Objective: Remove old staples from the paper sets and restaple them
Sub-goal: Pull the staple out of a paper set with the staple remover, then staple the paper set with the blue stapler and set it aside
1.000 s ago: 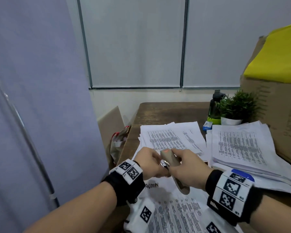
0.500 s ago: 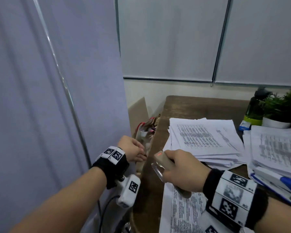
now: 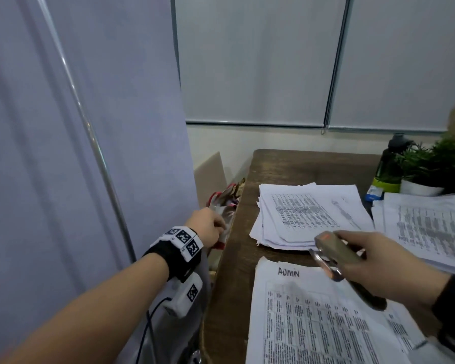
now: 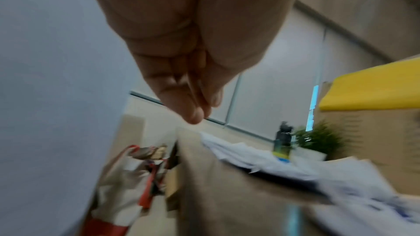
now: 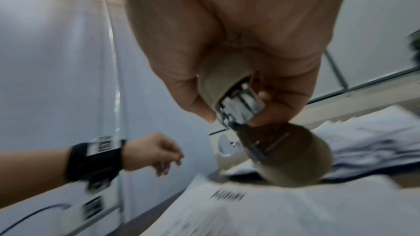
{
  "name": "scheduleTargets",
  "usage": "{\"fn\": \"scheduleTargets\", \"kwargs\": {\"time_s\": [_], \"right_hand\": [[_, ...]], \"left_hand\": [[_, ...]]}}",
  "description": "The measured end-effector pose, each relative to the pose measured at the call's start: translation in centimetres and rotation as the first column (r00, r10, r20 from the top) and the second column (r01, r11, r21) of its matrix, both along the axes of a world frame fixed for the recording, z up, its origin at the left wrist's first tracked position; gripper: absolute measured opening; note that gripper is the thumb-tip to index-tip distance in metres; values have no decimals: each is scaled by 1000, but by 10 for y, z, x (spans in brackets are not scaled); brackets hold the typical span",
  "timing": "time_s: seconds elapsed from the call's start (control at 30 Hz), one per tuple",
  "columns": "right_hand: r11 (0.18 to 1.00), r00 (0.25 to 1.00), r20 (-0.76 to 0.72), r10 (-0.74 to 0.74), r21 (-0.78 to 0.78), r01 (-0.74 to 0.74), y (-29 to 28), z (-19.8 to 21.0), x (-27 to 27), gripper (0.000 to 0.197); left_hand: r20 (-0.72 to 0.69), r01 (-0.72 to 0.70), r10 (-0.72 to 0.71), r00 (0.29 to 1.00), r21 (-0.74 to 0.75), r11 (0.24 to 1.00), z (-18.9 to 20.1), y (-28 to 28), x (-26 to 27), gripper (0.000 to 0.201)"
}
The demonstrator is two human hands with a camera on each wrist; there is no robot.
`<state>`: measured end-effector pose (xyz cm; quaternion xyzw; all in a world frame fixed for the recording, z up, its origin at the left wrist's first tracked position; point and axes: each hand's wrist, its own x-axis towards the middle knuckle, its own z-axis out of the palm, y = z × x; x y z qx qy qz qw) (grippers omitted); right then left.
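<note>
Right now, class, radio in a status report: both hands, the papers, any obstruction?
Right hand grips stapler above "Admin" paper set. Left hand off the desk, over bag, fingertips together. Nothing blocking.

Bare table (image 3: 294, 164) beyond the paper stack (image 3: 310, 214); bag (image 3: 225, 203) crowds its left edge.

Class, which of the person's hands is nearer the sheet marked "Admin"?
Right. The right hand holds the stapler above the Admin sheet; the left hand is off the table's left edge.

Wooden desk (image 3: 300, 164) against pale wall; closed grey roller blinds (image 3: 258, 61) behind.
</note>
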<state>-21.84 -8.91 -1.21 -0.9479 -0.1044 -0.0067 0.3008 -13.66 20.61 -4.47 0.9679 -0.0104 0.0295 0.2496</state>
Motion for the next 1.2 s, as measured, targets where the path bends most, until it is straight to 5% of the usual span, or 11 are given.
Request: {"fn": "scheduleTargets", "kwargs": {"time_s": [0.2,0.37,0.5,0.67,0.83,1.07,1.2], "right_hand": [[924,911,168,-378,129,360,-85,12,30,52],[837,834,75,-547,52,544,-165,-16,42,46],[800,801,-18,-599,24,599,-190,-38,45,53],[780,780,-17,-626,-2,626,-190,-43,54,56],[877,895,66,-440,-183,445,-159,-27,38,35],[838,900,4,-437,-361,409,-148,-45,29,43],[799,900,13,-436,-456,393,-148,-46,33,44]], "left_hand": [[-391,416,-319,863,193,889,-7,-65,-7,60],[-394,387,-264,880,276,880,-21,-100,-6,89],[-436,367,-233,869,253,895,-20,-112,-3,66],[-457,340,-188,869,276,899,-20,-122,-4,60],[-480,327,-176,859,251,911,-19,-128,-7,44],[-509,335,-214,834,158,929,-19,-135,-22,76],[-484,347,-215,848,201,916,-23,-138,-31,75]]}}
